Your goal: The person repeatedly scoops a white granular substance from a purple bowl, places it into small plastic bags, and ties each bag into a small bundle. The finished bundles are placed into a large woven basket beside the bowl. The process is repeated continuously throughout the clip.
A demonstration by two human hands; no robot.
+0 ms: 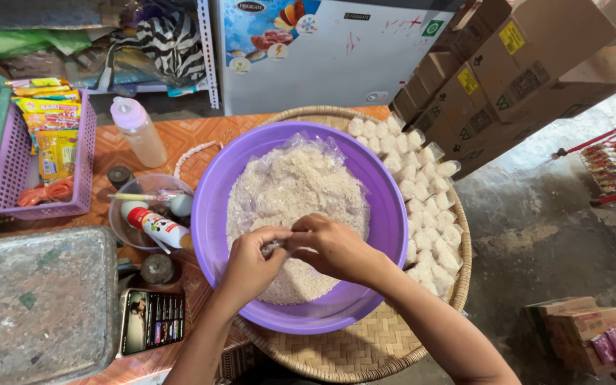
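A purple plastic basin [386, 207] sits on a round woven tray [365, 349] and holds a clear bag of white grains [290, 189]. Both hands meet over the near side of the grains. My left hand [249, 265] and my right hand [333, 246] pinch a small clear packet [274, 247] between their fingertips. Most of the packet is hidden by my fingers. Several small filled white packets [429, 207] lie in rows along the right side of the tray.
A smartphone [151, 321] lies at the left, beside a clear bowl [137, 214] with small bottles, a pink-capped bottle [137, 132] and a purple basket [19, 164] of snack packets. Cardboard boxes [507, 71] and a white freezer [322, 53] stand behind. Bare concrete floor [550, 228] lies to the right.
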